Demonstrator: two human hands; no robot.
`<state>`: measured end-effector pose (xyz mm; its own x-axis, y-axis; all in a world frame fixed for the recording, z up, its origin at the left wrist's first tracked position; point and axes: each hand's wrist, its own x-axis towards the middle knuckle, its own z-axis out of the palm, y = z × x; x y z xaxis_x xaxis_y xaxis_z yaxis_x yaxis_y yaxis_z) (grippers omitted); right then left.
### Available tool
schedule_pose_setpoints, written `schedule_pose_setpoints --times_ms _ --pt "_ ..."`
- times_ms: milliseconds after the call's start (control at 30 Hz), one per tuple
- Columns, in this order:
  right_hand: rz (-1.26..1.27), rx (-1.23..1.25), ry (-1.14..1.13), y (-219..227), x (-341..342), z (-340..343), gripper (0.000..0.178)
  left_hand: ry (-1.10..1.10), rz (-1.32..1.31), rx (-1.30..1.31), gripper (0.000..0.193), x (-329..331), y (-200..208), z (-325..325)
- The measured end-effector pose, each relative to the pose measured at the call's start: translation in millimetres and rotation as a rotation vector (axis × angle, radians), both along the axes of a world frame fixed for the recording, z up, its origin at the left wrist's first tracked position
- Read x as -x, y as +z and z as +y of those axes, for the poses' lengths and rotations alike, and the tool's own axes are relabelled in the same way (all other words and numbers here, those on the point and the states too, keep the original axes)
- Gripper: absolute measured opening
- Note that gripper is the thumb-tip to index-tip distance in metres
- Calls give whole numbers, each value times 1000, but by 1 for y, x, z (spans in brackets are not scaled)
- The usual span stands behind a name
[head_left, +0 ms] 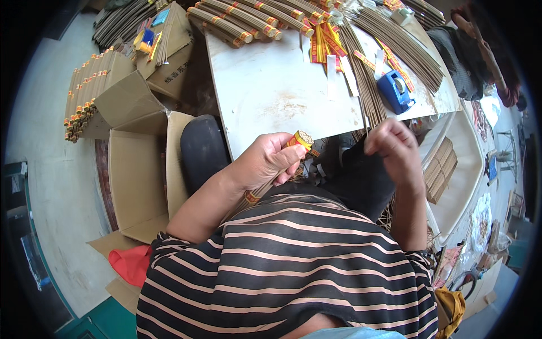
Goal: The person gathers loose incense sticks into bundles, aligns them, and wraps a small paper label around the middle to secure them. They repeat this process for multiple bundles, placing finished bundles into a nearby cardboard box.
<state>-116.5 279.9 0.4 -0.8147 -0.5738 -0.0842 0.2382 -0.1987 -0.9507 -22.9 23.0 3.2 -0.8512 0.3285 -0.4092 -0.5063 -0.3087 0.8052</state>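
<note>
My left hand (265,160) is wrapped round a bundle of incense sticks (301,140) in front of my body. A yellow and red paper band circles the bundle's near-table end, and its other end slants down toward my left forearm. My right hand (393,148) is raised off the table's front edge, fingers curled with the tips together. Whether a thin stick lies in them or only behind them, I cannot make out. Beyond it, loose incense sticks (361,85) run along the table, beside a blue tape dispenser (396,90).
Banded incense bundles (237,22) lie at the back of the white table (254,85), near red and yellow paper strips (326,42). An open cardboard box (138,169) stands left of my leg. More bundles (84,93) are stacked at far left. Another person's arm (488,56) is at right.
</note>
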Motion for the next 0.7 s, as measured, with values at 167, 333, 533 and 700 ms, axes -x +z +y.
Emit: schedule_pose_setpoints --times_ms 167,333,533,700 --pt "90 -44 215 16 -40 -53 9 43 48 127 26 -5 9 -3" --pt "321 -264 235 31 -47 -82 13 63 89 238 30 -8 15 -3" --pt "472 -365 156 29 -50 -95 13 88 86 222 25 -10 10 -6" --pt "529 -484 120 33 -51 -99 13 82 105 281 23 -9 9 -7"
